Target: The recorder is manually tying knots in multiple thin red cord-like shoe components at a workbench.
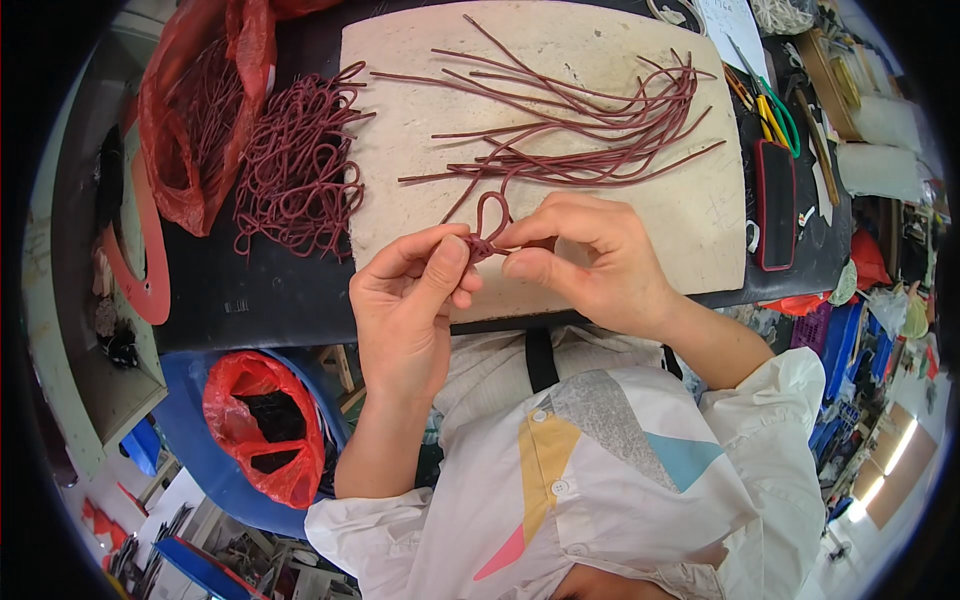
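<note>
A dark red cord (484, 244) is held between my two hands, its middle worked into a small knot with a loop standing up above it. My left hand (420, 280) pinches the knot between thumb and fingers. Just to the right, my right hand (590, 250) is closed with thumb and forefinger on the cord beside the knot. Beyond my hands, a bundle of loose dark red cords (600, 120) lies fanned out on a pale board (400, 215). Left of the board is a heap of looped, knotted cords (300, 165).
A red plastic bag (165, 120) with more cords stands at the far left. Green-handled scissors (786, 122) and a dark phone-like slab with a red edge (775, 205) lie right of the board. Below the table's left side is a blue bin (190, 400) holding a red bag (225, 420).
</note>
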A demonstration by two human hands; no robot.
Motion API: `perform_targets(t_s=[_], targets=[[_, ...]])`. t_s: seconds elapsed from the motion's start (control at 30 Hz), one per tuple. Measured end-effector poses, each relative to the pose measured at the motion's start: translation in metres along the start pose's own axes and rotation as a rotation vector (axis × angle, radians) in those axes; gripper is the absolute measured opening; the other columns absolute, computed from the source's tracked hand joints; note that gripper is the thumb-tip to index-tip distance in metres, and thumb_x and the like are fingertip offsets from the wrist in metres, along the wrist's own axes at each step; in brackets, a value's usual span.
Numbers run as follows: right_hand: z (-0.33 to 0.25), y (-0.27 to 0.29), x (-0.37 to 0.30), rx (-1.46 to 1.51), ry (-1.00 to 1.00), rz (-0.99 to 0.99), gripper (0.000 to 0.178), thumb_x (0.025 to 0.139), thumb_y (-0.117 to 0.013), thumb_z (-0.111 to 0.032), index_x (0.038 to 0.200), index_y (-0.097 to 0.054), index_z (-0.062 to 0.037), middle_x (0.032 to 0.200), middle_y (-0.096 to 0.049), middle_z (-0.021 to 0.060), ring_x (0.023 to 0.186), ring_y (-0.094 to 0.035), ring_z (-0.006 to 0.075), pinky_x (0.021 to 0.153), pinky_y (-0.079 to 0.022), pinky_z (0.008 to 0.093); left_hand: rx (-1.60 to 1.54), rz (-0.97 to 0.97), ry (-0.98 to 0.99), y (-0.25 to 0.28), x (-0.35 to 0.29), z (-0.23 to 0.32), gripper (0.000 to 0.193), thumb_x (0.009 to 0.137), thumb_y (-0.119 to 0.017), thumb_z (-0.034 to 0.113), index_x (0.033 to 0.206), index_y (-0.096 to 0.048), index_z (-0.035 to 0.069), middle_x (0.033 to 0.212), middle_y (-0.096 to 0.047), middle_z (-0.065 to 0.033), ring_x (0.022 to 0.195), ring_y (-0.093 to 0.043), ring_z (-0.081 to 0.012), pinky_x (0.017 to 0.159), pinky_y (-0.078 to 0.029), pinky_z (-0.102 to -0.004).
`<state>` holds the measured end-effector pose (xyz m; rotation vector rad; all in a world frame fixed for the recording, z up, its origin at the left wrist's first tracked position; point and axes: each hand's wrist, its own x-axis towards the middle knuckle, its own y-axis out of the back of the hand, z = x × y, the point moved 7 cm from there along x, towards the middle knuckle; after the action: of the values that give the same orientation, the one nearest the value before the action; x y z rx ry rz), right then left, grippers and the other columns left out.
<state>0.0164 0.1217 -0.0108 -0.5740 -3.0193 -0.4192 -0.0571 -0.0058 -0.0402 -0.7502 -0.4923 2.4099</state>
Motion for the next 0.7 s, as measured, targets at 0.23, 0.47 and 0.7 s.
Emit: perform_targets(t_s=[0.23, 0.47, 0.7], targets=[[-0.013, -0.001, 0.002, -0.033, 0.084, -0.034, 0.006, 0.072, -0.064, -0.004, 0.077, -0.061, -0.0018, 0.070, -0.057, 0.0075, 0.064, -0.053, 0.0211, 0.057, -0.042, 0.0286, 0.186, 0.007, -0.213, -0.006, -0.002, 0.014, 0.012, 0.085, -0.054, 0.007, 0.091, -0.057, -0.004, 0.080, -0.060, -0.0084, 0.071, -0.058, -0.0125, 0.065, -0.048, -0.0226], [-0.021, -0.005, 0.002, -0.125, 0.130, -0.080, 0.007, 0.070, -0.062, -0.002, 0.072, -0.056, -0.0028, 0.067, -0.053, 0.0084, 0.062, -0.050, 0.0246, 0.055, -0.040, 0.0322, 0.001, 0.049, -0.185, -0.006, -0.006, 0.010, 0.013, 0.089, -0.049, 0.011, 0.090, -0.053, -0.001, 0.082, -0.061, -0.0090, 0.075, -0.061, -0.0163, 0.071, -0.050, -0.0281], [-0.023, -0.006, -0.005, -0.176, 0.206, -0.132, 0.008, 0.070, -0.062, -0.003, 0.075, -0.056, -0.0025, 0.069, -0.053, 0.0088, 0.062, -0.049, 0.0264, 0.056, -0.040, 0.0326, -0.052, 0.020, -0.238, -0.001, -0.007, 0.011, 0.012, 0.088, -0.050, 0.010, 0.088, -0.053, -0.002, 0.081, -0.061, -0.0102, 0.078, -0.063, -0.0194, 0.072, -0.050, -0.0303]])
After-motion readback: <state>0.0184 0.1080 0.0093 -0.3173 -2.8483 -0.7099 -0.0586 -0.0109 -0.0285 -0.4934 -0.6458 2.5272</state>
